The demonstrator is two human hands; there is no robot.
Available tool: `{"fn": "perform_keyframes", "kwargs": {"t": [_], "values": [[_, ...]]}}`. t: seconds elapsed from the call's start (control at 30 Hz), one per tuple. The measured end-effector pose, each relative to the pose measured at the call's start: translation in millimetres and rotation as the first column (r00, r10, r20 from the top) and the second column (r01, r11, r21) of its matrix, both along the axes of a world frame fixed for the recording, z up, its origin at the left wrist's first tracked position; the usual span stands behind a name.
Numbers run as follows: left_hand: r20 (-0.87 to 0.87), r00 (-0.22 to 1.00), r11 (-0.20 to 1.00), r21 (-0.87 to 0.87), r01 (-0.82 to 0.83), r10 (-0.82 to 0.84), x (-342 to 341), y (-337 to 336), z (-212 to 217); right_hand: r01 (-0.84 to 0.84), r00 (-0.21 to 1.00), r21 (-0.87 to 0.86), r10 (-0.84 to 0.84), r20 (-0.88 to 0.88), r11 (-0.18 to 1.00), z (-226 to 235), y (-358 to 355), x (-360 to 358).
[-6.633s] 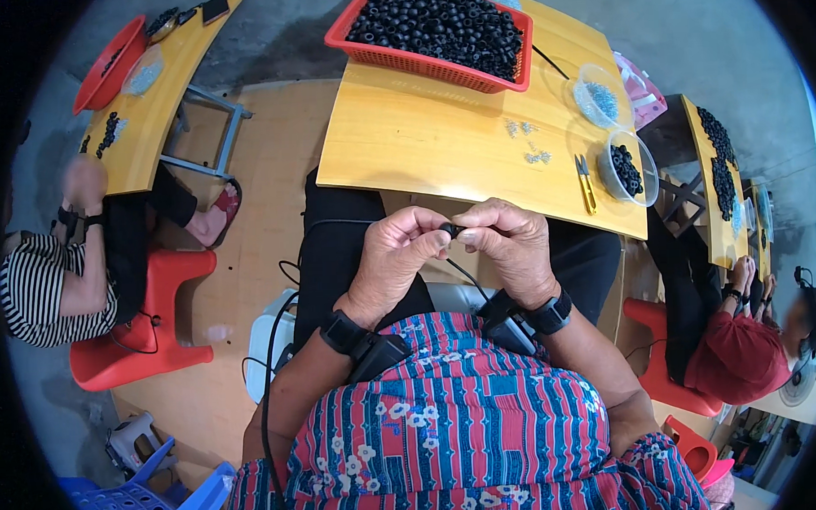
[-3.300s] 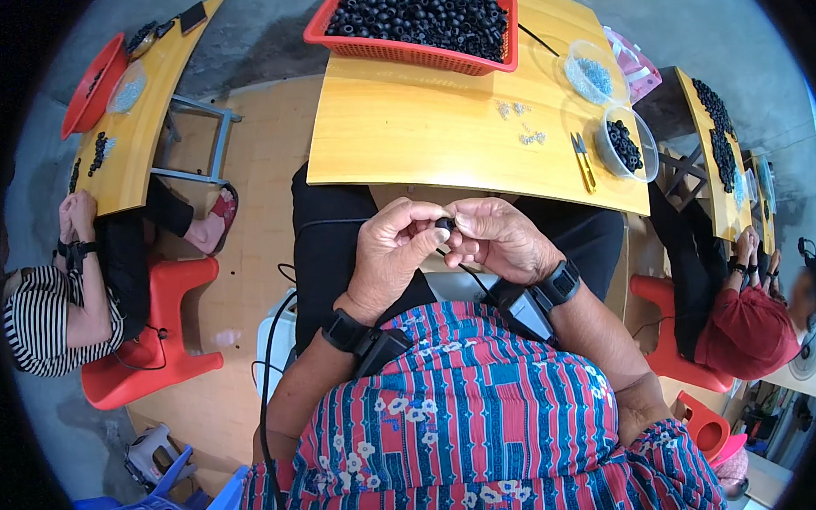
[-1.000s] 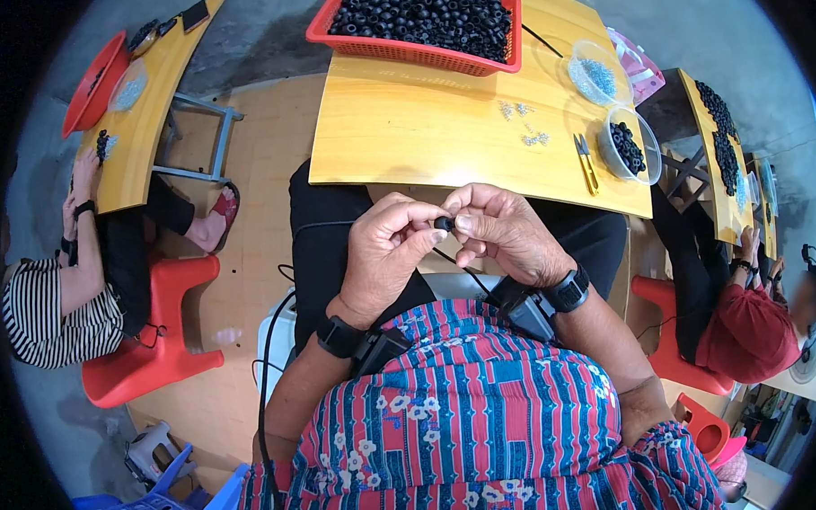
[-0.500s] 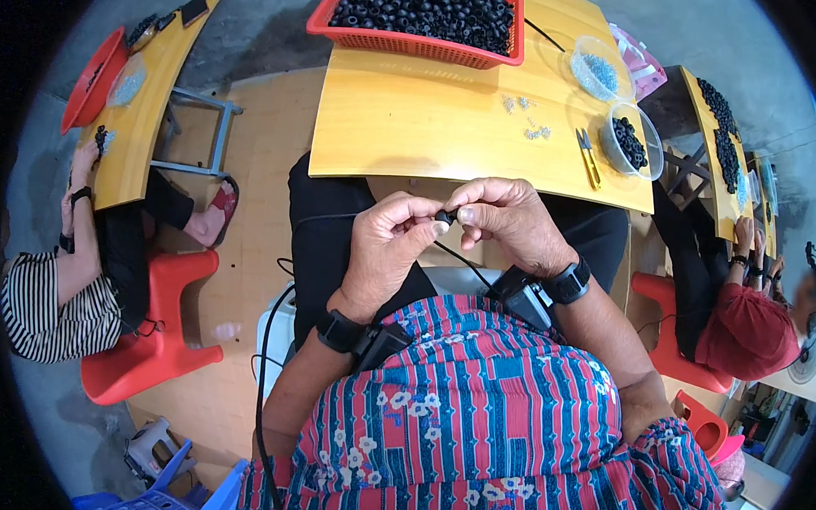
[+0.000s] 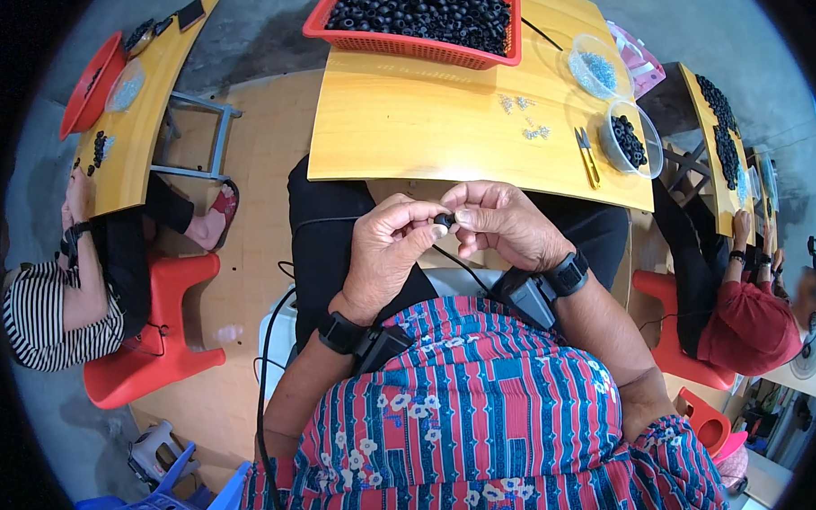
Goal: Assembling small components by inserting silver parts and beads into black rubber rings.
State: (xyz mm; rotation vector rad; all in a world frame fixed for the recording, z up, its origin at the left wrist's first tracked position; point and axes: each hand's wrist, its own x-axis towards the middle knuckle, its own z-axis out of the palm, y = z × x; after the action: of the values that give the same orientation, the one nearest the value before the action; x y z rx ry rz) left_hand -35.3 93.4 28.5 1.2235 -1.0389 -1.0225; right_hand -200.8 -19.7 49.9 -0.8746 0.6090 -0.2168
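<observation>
Over my lap, just off the table's near edge, my left hand [image 5: 391, 242] and my right hand [image 5: 499, 223] meet at the fingertips. Between their thumbs and forefingers sits a small black ring-like part [image 5: 444, 220], gripped from both sides. Its finer detail is too small to make out. On the yellow table [image 5: 403, 120] lie small clear pieces [image 5: 531, 125] in loose groups. Yellow-handled snips [image 5: 589, 159] rest to their right, beside a clear tub [image 5: 642, 143] of black ring-like parts. Behind it stands another clear tub of light-blue pieces [image 5: 597, 71].
A red basket [image 5: 410, 50] heaped with black parts stands at the table's far side. One person [image 5: 64, 303] sits on a red stool at another table on the left; another person [image 5: 752, 324] works at a table on the right. A black cable [image 5: 263, 413] runs along my left side.
The black part is turned slightly between my fingertips, and more of its round face shows. The person on the left has drawn a hand back from the small parts on that table.
</observation>
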Motion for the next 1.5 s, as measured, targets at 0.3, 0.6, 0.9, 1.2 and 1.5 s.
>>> {"fn": "perform_keyframes", "kwargs": {"t": [0.3,0.6,0.9,1.2,1.5], "values": [[-0.049,0.999,1.0,-0.021,-0.011,0.01,-2.3,-1.0,-1.0,-0.101,0.989,0.156,0.081,0.127,0.983,-11.3,-1.4,-2.6],[-0.023,0.999,0.999,-0.034,0.026,-0.027,-3.3,-1.4,-3.4,-0.101,0.985,0.096,0.086,0.151,0.99,-12.7,0.6,-2.1],[-0.169,0.983,0.997,-0.017,0.07,-0.071,-4.8,-2.9,-6.5,-0.04,0.992,-0.018,0.042,0.117,0.999,-7.8,8.5,0.9],[-0.24,0.96,0.988,0.017,0.153,-0.144,-7.3,-3.8,-5.1,-0.053,0.998,-0.48,0.063,0.006,0.876,-4.7,15.3,8.3],[-0.166,0.986,0.999,-0.029,0.027,-0.032,-12.3,-3.7,-4.2,-0.023,0.999,-0.623,-0.008,-0.048,0.782,-2.6,23.4,13.1]]}}
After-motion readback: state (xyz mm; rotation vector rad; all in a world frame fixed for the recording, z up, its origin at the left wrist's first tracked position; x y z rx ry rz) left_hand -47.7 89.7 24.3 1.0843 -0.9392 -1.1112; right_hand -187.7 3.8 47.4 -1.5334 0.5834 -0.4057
